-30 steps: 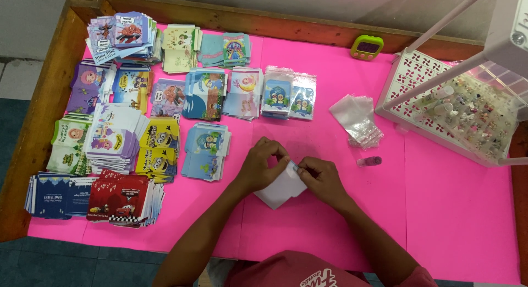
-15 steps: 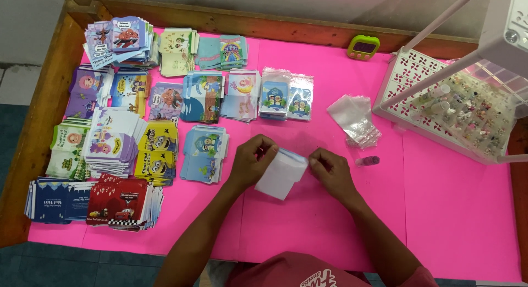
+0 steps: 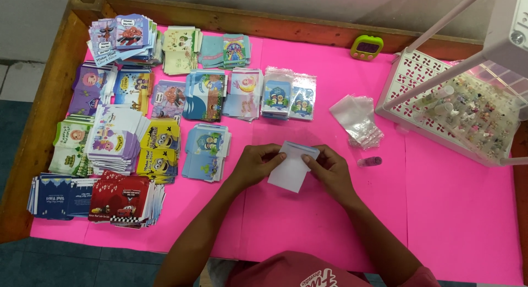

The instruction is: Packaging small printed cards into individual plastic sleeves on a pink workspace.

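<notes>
Bright, even light falls from above, and the pink worktop point(image 3: 451, 221) glows strongly without glare. Shadows are soft and short under the forearms. The frame is sharp in the middle; small print is perhaps too fine to resolve. Straight edges bow slightly toward the corners.

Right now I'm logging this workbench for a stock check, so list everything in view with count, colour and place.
card stacks: well over a dozen, mixed colours, left half of the table
white card: one, white, centre, held by both hands
clear bags: small pile, transparent, right of centre
small vial: one, purplish, below the bags
timer: one, green, far edge
white basket: one, white, right side, holding small items
pink cover: one, pink, over the table
wooden rim: brown, left and far edges
left hand: fingers on the card's left edge
right hand: fingers on the card's right edge
</notes>
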